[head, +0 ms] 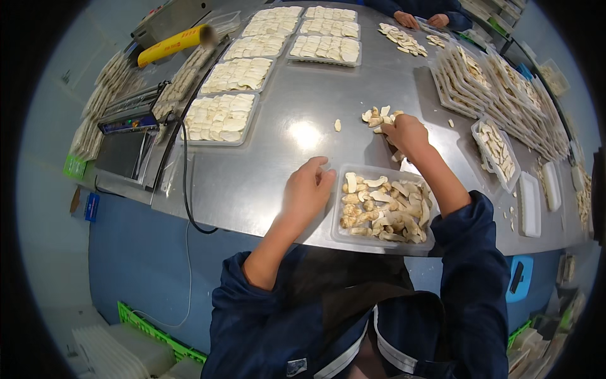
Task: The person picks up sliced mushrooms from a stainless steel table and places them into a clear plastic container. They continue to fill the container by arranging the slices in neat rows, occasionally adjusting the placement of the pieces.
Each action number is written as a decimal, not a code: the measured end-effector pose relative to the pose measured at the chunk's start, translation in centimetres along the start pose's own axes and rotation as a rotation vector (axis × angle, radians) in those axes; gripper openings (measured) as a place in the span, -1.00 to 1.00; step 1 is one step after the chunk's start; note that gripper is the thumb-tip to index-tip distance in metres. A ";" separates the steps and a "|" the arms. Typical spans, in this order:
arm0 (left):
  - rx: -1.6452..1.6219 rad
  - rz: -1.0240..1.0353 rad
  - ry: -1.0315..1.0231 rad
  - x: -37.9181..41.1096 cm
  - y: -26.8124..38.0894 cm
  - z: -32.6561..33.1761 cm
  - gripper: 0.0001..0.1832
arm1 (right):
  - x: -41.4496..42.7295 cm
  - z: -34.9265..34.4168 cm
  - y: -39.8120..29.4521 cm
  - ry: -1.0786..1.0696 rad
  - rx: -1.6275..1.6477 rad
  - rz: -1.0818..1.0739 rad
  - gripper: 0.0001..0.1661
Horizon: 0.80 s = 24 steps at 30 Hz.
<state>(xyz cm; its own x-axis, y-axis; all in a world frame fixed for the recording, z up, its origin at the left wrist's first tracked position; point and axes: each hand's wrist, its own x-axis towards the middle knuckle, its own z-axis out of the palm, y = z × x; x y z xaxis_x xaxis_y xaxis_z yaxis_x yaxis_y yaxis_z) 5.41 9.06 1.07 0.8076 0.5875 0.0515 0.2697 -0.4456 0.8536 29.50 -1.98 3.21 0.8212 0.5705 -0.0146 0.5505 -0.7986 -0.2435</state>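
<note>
My right hand (406, 135) reaches over the far edge of a clear plastic tray (337, 227) and touches a small pile of mushroom pieces (375, 117) on the steel table; its fingertips are partly hidden, so I cannot tell whether it grips one. My left hand (308, 189) hovers by the tray's left side, fingers curled, thumb and forefinger apart, with nothing visible in it. Whole and sliced mushrooms (400, 208) lie in the tray, packed more densely at its right. A single pale slice (337, 125) rests on the table left of the pile.
Trays of neatly layered slices (220, 116) stand at the left and far side. Stacked filled trays (466, 80) and a tilted small tray (494, 149) are at the right. A film wrapping machine (128, 121) with a black cable stands left. A co-worker's hands (406, 20) are across the table.
</note>
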 end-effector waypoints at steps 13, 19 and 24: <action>-0.248 -0.031 0.212 -1.3 -2.7 1.4 -0.67 | -10.1 -2.2 -1.7 -0.069 0.335 -0.401 -0.79; -0.195 -0.035 0.221 -2.3 -2.7 1.7 -0.72 | -11.9 -2.7 -3.7 -0.157 0.225 -0.482 -0.77; -0.114 0.027 0.240 -2.4 -1.8 1.7 -0.76 | -2.7 0.1 -2.9 0.189 0.062 -0.408 -0.84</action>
<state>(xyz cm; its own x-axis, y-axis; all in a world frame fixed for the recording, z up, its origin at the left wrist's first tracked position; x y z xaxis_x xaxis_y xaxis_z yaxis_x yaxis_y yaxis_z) 3.86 7.29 -1.49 0.6625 0.7258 0.1852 0.1779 -0.3927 0.9023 25.68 -1.15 3.84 0.5552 0.7866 0.2703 0.8294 -0.4992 -0.2507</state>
